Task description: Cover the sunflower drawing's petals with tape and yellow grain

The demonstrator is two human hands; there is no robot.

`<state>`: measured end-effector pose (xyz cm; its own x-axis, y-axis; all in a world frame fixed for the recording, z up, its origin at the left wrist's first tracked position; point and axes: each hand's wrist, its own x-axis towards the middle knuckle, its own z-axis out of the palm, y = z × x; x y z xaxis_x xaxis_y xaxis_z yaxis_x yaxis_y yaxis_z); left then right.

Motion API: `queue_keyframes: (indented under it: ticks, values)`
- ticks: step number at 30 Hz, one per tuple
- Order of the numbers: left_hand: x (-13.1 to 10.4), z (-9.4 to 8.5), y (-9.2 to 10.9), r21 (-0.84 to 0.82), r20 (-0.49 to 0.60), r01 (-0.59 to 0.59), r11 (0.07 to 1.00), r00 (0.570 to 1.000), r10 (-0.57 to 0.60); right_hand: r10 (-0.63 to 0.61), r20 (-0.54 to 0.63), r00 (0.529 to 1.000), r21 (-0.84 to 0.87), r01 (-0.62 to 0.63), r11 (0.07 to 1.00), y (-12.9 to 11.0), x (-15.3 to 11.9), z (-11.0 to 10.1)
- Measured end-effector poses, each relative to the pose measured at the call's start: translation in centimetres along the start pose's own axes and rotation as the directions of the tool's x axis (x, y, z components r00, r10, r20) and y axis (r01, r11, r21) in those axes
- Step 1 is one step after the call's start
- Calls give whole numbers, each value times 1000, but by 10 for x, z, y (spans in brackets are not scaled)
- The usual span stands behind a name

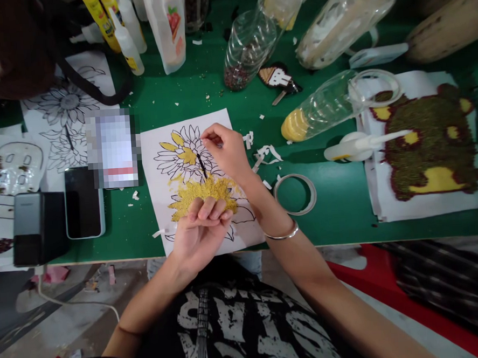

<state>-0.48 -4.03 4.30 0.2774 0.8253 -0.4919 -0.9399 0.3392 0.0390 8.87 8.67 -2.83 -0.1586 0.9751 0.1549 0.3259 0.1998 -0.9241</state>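
Though bright, yellow grains [205, 189] partly hidden beneath the left hand [201, 227].

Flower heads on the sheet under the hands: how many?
2 visible: upper flower head, partly yellow, by the right hand; lower flower head, largely covered in yellow, partly behind the left hand. More could be hidden under the hands.

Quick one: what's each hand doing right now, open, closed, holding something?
Left hand: loosely closed by the yellow grains; contents hidden.
Right hand: closed in a pinch at the upper flower; whether it holds anything cannot be told.
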Motion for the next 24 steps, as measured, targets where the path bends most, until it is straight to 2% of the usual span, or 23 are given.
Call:
queue_keyframes:
  ticks: [5,7,8,9,10,11,12,13,14,15,16,17,19,21,24]
  values:
    - [2,-2,1,148,-42,-47,988,998,54,-8,0,1000,9,8,1000,2,0,0]
    - [2,-5,5,310,-35,-113,944,991,130,-3,0,1000,9,3,1000,2,0,0]
    - [2,-7,8,422,0,-179,889,980,197,-1,-1,1000,11,1,1000,2,0,0]
    - [2,-9,12,545,55,-259,797,960,274,0,-1,1000,13,0,1000,1,0,0]
    - [1,-12,17,670,148,-361,649,922,359,2,1,1000,12,-3,1000,1,1,0]
    - [1,-15,21,774,274,-460,435,862,425,7,4,1000,8,-7,1000,1,1,0]
    - [1,-19,26,857,365,-483,177,813,453,13,8,1000,2,-13,1000,0,1,0]
    - [1,-23,29,888,442,-451,-89,787,430,18,13,1000,-4,-18,1000,0,1,0]
    - [2,-27,31,869,480,-373,-325,795,370,21,16,1000,-9,-21,1000,0,1,0]
    - [3,-32,33,807,490,-288,-515,813,314,22,19,1000,-12,-21,1000,0,1,0]
    - [4,-38,33,725,484,-219,-653,836,258,19,19,1000,-12,-19,1000,0,1,0]
    - [5,-43,32,634,475,-159,-757,853,218,15,20,1000,-10,-14,1000,0,1,0]
    - [8,-53,28,477,445,-87,-875,882,155,8,21,1000,-4,-8,1000,1,1,0]
    - [11,-59,25,365,433,-54,-930,894,118,9,21,1000,-1,-9,1000,1,1,0]
    - [13,-62,22,266,440,-46,-963,895,78,13,18,1000,-2,-13,1000,0,1,0]
